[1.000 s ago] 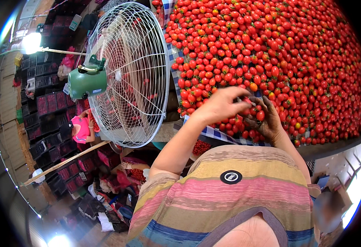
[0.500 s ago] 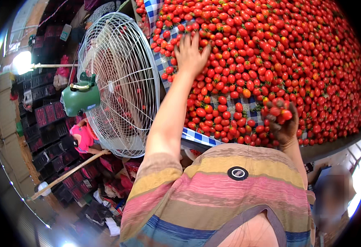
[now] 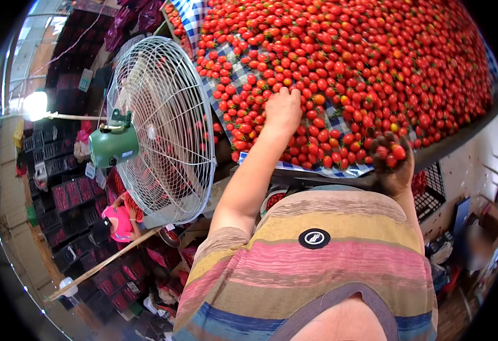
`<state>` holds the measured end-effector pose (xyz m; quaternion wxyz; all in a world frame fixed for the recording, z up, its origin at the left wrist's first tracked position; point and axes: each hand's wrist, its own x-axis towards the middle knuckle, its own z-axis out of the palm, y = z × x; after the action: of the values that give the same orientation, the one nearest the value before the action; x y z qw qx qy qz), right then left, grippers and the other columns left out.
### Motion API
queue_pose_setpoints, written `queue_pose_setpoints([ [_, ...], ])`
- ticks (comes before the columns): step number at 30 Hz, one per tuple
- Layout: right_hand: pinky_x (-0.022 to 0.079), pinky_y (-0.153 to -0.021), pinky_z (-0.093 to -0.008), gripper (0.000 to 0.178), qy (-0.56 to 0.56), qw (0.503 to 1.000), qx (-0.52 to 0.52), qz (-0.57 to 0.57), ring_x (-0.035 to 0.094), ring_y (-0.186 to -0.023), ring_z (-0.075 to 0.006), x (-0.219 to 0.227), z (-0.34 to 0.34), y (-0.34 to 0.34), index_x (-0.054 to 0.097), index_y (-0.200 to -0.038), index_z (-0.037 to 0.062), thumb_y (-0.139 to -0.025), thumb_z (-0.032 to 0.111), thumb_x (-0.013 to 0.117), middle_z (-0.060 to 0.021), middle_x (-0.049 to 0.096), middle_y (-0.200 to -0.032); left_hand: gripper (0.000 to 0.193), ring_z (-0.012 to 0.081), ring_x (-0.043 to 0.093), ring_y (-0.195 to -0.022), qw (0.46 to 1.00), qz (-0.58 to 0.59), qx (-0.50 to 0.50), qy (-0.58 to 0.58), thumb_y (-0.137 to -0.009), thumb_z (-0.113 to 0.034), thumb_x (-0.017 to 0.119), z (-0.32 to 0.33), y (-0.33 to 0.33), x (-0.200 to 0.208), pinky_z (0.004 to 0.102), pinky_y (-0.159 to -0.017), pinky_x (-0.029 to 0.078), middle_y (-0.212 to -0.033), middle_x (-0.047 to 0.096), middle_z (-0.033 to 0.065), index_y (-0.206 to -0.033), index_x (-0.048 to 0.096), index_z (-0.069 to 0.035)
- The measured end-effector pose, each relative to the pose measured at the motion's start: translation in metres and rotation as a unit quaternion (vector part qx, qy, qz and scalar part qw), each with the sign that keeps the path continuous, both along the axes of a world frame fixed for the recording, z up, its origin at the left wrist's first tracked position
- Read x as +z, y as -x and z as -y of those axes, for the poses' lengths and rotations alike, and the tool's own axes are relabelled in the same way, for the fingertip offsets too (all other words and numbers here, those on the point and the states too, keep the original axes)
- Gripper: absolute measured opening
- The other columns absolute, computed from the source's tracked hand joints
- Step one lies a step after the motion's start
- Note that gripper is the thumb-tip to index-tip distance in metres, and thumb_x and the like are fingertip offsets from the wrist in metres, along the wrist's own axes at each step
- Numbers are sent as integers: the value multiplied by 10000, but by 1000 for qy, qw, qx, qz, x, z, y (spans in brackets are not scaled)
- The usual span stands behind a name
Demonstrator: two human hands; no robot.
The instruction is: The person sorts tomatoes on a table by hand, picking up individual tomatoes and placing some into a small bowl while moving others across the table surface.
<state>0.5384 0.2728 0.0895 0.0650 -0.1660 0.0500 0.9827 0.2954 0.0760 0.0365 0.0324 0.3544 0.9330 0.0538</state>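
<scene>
Small red cherry tomatoes (image 3: 340, 68), some with green stems, are spread over a sloping table covered with a blue-and-white checked cloth (image 3: 340, 120). My left hand (image 3: 283, 111) is at the near left part of the spread, its fingers curled down; the fingertips and anything under them are hidden. Close to the table's front edge, my right hand (image 3: 399, 176), darkly stained, is cupped palm up around several cherry tomatoes (image 3: 395, 153).
A large wire-caged fan (image 3: 164, 136) with a green motor (image 3: 112, 146) stands left of the table. Beyond it are stacked dark crates (image 3: 75, 196) and a person in pink (image 3: 119, 221). A black crate (image 3: 429, 196) is low at the right. A wooden pole (image 3: 107, 262) slants below the fan.
My left hand has moved nearer and slightly right, its spread fingers now curled. My right hand still holds tomatoes. The whole view has shifted, showing more of the table's right edge.
</scene>
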Motion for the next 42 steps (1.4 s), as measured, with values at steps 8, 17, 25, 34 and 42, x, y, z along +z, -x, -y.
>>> queue_pose_setpoints([
  [8, 621, -824, -398, 546, -96, 986, 92, 100, 644, -1146, -319, -6, 38, -22, 465, -1462, 115, -954, 267, 597, -166, 555, -1414, 400, 256, 696, -981, 900, 379, -141, -160, -855, -244, 757, -15, -45, 89, 369, -857, 543, -1045, 712, 146, -1174, 663, -22],
  [17, 600, -664, -303, 405, -88, 993, -69, 24, 642, -1017, -288, 1, 12, -70, 578, -1300, 90, -934, 263, 601, -174, 561, -1332, 520, 361, 498, -1323, 948, 165, -159, -220, -915, -473, 666, -150, -34, 24, 492, -1075, 420, -1379, 583, 182, -1295, 645, -118],
  [25, 543, -991, -474, 472, -365, 819, -324, 302, 504, -1297, -362, -81, -155, -268, 475, -1409, 19, -1019, 280, 523, -152, 432, -1503, 662, 391, 292, -1467, 968, 54, -236, -61, -840, -550, 706, -69, -84, -8, 698, -1108, 244, -1535, 382, 197, -1425, 542, -288],
  [34, 468, -1038, -344, 351, -709, 494, -241, 442, 551, -1283, -219, -30, -202, -195, 571, -1377, 67, -1057, 200, 512, -132, 544, -1422, 588, 421, 435, -1339, 986, 8, -137, -96, -694, -295, 860, 22, -82, 30, 579, -1048, 380, -1465, 464, 201, -1241, 666, -202],
  [42, 484, -892, -292, 288, -902, 401, 55, 151, 627, -1009, -176, 2, -113, -2, 634, -1212, -10, -969, 140, 660, -98, 659, -1122, 715, 379, 313, -1453, 986, 65, -155, -16, -656, -330, 856, 25, -100, 22, 661, -1155, 222, -1465, 465, 126, -1314, 594, -237],
])
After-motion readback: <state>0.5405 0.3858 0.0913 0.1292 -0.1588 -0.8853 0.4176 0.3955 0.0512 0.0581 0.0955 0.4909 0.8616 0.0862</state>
